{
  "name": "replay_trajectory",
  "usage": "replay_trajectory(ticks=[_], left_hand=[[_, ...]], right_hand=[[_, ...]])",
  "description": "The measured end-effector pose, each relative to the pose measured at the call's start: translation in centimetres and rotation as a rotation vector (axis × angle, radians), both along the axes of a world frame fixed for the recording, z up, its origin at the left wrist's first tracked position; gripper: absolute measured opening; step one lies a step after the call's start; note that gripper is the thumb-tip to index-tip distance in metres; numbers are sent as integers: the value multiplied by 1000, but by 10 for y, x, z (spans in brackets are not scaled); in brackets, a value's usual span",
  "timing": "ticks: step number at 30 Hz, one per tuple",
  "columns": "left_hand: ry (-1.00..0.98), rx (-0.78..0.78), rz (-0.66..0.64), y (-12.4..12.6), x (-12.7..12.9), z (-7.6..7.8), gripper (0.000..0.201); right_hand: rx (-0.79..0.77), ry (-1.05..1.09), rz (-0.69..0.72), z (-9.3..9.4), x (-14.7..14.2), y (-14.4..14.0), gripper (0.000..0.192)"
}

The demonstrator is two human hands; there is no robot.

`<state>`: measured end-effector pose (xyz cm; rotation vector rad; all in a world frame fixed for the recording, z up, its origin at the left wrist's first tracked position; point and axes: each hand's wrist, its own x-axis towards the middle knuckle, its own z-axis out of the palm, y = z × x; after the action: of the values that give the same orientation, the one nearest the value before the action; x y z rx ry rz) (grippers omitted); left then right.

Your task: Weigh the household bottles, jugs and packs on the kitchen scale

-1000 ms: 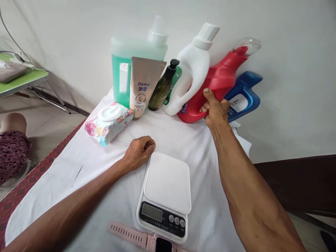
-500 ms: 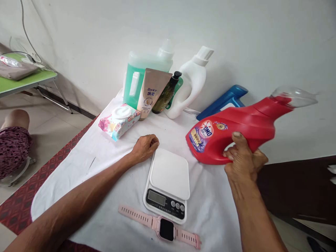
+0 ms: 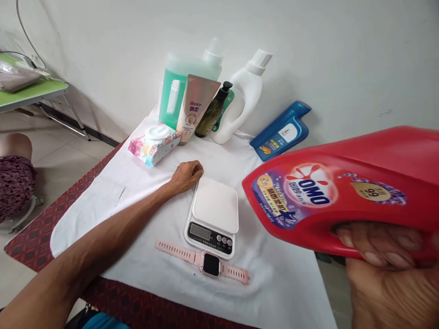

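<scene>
Right hand (image 3: pixel 387 274) clamps handle of red detergent bottle (image 3: pixel 343 192), lifted off table, tipped sideways, close to camera. Left hand (image 3: pixel 185 176) in loose fist, holding nothing, resting on white cloth (image 3: pixel 137 214) against far-left corner of kitchen scale (image 3: pixel 213 214). Scale platform bare: bottle picked up, not yet set down. Pink watch (image 3: pixel 206 262) just nearer than scale. Other bottles beyond left hand, by wall.

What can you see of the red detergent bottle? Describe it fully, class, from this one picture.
The red detergent bottle is glossy plastic with a purple and white OMO label. It is held off the table, lying nearly on its side close to the camera, base pointing left. Its neck and cap run out of frame. The right hand grips its handle from below, fingers curled through. Nothing else touches it.
</scene>
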<state>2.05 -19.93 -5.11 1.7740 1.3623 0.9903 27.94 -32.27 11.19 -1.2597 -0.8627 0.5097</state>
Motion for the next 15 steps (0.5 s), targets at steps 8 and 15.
replay_trajectory(ticks=[8, 15], left_hand=[[-1, 5, -14, 0, -1, -2, 13], [7, 3, -12, 0, -1, -1, 15]], right_hand=[[-91, 108, 180, -21, -47, -7, 59], [-80, 96, 298, -34, -70, 0, 64]])
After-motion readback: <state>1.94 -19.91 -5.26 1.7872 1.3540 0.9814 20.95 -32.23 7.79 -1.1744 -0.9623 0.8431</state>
